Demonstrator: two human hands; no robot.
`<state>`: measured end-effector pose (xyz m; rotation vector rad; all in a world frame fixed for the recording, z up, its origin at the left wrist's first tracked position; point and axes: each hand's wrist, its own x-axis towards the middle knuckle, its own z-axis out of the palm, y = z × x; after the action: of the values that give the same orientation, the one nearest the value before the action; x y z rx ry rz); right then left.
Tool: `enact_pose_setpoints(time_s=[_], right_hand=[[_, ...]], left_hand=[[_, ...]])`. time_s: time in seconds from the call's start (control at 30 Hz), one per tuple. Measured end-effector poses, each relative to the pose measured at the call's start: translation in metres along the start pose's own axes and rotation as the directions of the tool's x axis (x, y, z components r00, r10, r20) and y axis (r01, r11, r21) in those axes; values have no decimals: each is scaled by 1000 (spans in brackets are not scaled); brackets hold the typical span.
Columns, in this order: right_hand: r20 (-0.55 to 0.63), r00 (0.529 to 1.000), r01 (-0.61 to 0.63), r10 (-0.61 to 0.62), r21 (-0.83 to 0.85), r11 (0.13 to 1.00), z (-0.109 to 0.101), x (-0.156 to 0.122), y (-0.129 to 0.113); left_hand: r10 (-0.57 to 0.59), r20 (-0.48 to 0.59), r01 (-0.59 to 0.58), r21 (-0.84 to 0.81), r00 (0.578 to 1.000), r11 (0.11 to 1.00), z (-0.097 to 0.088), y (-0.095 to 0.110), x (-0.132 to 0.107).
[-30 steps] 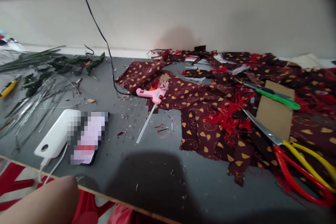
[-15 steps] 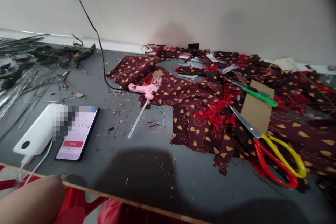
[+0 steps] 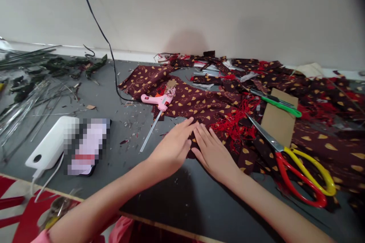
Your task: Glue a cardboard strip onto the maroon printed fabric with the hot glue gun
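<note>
My left hand [image 3: 172, 146] rests at the near edge of the maroon cloth [image 3: 199, 100] printed with gold leaf shapes. Its fingers are stretched out and slant to the right. Opposite it, my right hand [image 3: 213, 153] lies on the same cloth edge, palm down, fingers straight. The fingertips of both hands meet or nearly meet, and I see nothing held in either. A pink glue gun [image 3: 161, 100] with a clear glue stick lies on the cloth, beyond my left hand. Red threads [image 3: 236, 121] lie tangled just past my right hand.
Scissors [image 3: 302, 174] with red and yellow handles lie at right, near a green-handled tool [image 3: 282, 106] on brown card [image 3: 281, 121]. At left are a phone [image 3: 89, 144], a white power bank [image 3: 51, 142] and wire stems [image 3: 25, 102]. A black cord [image 3: 97, 22] runs to the glue gun.
Both hands have come in over the near edge of the cloth; before, only a forearm showed at the lower left. The view has shifted slightly. The tools and cloth look unmoved.
</note>
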<state>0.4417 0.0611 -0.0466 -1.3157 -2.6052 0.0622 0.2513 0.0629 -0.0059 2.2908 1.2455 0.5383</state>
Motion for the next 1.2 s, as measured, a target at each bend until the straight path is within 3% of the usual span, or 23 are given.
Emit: enact_pose_setpoints(time_s=[0.17,0.5,0.77,1.2], right_hand=[[30,999,-21,22,-48,999,11,-3,-9],[-41,999,14,-13,14,1000,-14,-20,-16],[-254,966,37,44,304,952,-20,-25,-5],[-176,976,-84,130,247,965,-10,-22,12]], left_hand=[[63,168,-115,315,984,942,24,-11,18],[98,121,-148,526,988,838,28,-3,26],[28,101,-83,598,995,797,40,3,24],[21,90,-68,563,996,824,43,2,19]])
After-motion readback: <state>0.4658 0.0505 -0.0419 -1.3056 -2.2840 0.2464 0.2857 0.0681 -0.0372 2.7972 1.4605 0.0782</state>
